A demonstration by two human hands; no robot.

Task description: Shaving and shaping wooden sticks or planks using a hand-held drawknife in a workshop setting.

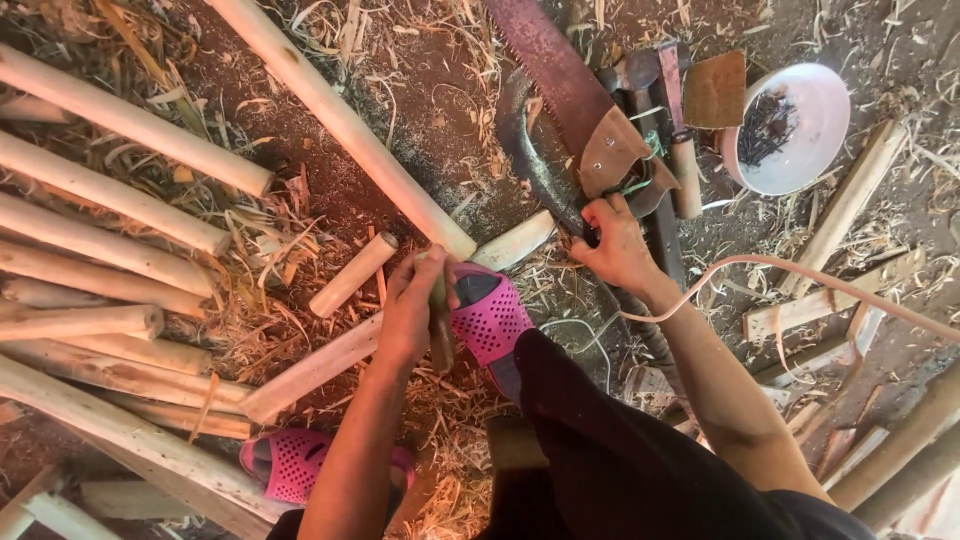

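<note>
**Hands at work among peeled poles**

A short brown stick (440,318) is gripped upright by the left hand (412,312), just above a pink clog (490,320). A curved blade's handle (585,232) is clasped by the right hand (618,245), beside a rusty saw (560,85) and a white bowl (815,150).

Bare forearms, dark trousers (620,450), and pink perforated rubber clogs (490,318) on both feet.

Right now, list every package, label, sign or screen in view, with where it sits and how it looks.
None in view: no package, label, sign or screen.
Nearest to a container: a round white bowl at the upper right on the dirt ground, holding dark nails.
</note>
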